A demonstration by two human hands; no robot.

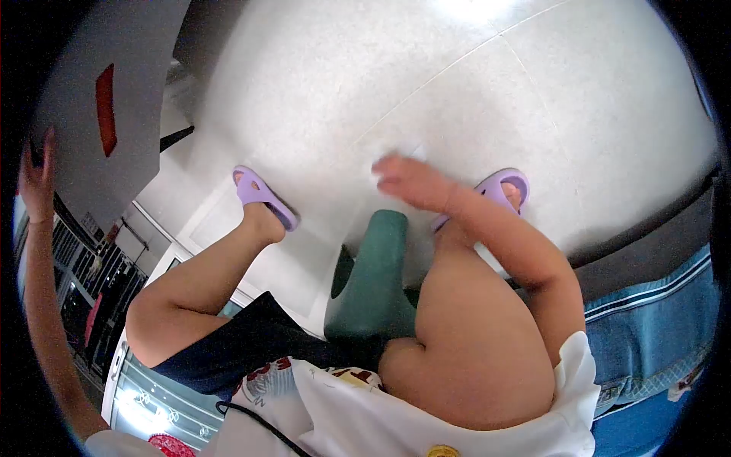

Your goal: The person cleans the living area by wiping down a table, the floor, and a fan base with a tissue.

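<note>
My right hand [415,183] reaches out over the floor in front of the green stool [384,251], its fingers blurred by motion. A small whitish patch [416,152] shows beside its knuckles; whether the hand holds it is not clear. At the far left, my left hand [38,179] is raised with fingers apart, close to a large grey-white panel [137,99] bearing a red strip [106,110]. I cannot make out whether it touches the panel. The stool stands between my bent legs.
Lilac slippers, the left [263,199] and the right [512,183], are on my feet on the pale floor [320,99]. Blue denim-like fabric [655,327] lies at the right beside a dark edge. A white frame [171,263] and a dark barred area are at lower left.
</note>
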